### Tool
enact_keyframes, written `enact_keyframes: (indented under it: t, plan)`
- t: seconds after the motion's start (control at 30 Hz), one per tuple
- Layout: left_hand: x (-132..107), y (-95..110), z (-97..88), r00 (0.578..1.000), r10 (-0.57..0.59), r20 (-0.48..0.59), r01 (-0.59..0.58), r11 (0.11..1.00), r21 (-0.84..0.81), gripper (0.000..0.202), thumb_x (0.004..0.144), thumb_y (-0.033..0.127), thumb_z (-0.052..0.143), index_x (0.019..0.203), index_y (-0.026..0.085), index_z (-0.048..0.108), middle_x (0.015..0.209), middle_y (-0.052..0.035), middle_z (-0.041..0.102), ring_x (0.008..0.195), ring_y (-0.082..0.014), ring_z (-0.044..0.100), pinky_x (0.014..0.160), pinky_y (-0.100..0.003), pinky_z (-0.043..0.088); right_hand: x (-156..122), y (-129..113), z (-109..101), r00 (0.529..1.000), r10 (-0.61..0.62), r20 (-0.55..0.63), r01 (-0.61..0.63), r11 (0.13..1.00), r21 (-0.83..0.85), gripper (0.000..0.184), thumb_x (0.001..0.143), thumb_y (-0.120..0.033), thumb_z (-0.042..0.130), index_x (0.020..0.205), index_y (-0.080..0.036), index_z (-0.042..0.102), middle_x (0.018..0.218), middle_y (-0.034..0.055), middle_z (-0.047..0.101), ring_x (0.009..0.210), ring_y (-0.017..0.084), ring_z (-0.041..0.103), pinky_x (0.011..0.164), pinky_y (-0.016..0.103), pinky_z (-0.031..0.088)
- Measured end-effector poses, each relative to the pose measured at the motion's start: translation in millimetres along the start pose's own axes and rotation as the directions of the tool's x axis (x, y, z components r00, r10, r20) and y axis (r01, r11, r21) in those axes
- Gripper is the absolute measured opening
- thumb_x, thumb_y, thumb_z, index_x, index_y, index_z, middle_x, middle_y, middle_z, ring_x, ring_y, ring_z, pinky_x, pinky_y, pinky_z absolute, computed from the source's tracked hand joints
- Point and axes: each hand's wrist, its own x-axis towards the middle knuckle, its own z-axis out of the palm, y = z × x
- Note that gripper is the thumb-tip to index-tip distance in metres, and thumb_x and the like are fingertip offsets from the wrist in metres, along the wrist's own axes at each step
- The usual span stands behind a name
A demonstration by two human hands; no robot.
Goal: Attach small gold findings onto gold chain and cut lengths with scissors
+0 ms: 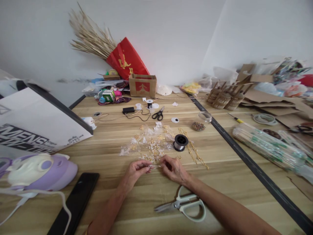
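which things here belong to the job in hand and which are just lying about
Likely part of it: strand between left hand and right hand, loose gold and clear pieces, black spool, pale-handled scissors.

Probably just lying about: black phone, white box, red bag.

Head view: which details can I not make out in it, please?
Head view: the thin strand, where the left hand and right hand hide it.
Head view: the gold and clear pieces, too small to tell singly.
Head view: the black flat device, near end cut off by the lower edge.
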Motion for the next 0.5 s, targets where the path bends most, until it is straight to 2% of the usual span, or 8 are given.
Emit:
enact_keyframes:
  t: [0.5]
  plan:
    - [-2.6,4.0,5.1,0.999,-0.025,-0.029,0.026,0.999,0.045,0.021,0.051,0.025,0.079,0.065,0.013,0.067,0.057,0.0007,0.066,0.056,-0.0121,0.057,0.060,-0.024,0.045,-1.0,1.1,0.9,0.998,-0.025,0.064,0.028,0.998,-0.057,0.012,0.080,-0.011,0.046,0.086,-0.016,0.056,0.061,-0.0023,0.055,0.050,0.008,0.045,0.049,0.018,0.034]
